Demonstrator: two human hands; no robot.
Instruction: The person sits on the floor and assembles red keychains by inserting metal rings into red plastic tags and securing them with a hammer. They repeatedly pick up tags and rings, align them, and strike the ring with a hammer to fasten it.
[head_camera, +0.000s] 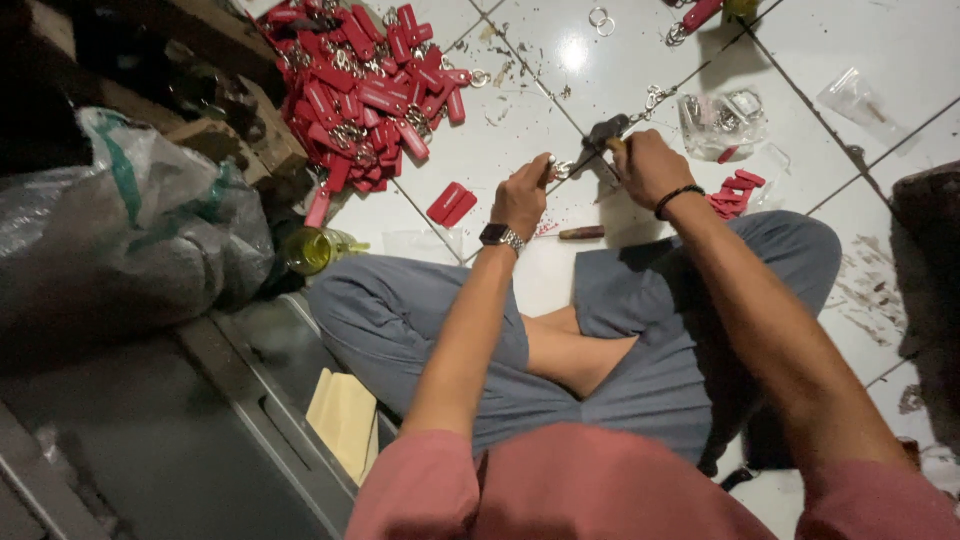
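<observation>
I sit cross-legged on a white tiled floor. My right hand (648, 165) grips dark pliers (598, 135) whose jaws point left at a small metal ring (562, 170). My left hand (524, 192), with a wristwatch on the wrist, pinches that ring between its fingertips. The two hands are close together above the floor in front of my knees. A short metal chain (655, 97) lies just beyond the pliers.
A big heap of red key tags with rings (365, 85) lies at the upper left, two loose red tags (452, 204) nearer me. A clear bag of metal parts (722, 122), small red tags (735, 192), a yellow-green bottle (315, 248) and a grey sack (130, 240) surround me.
</observation>
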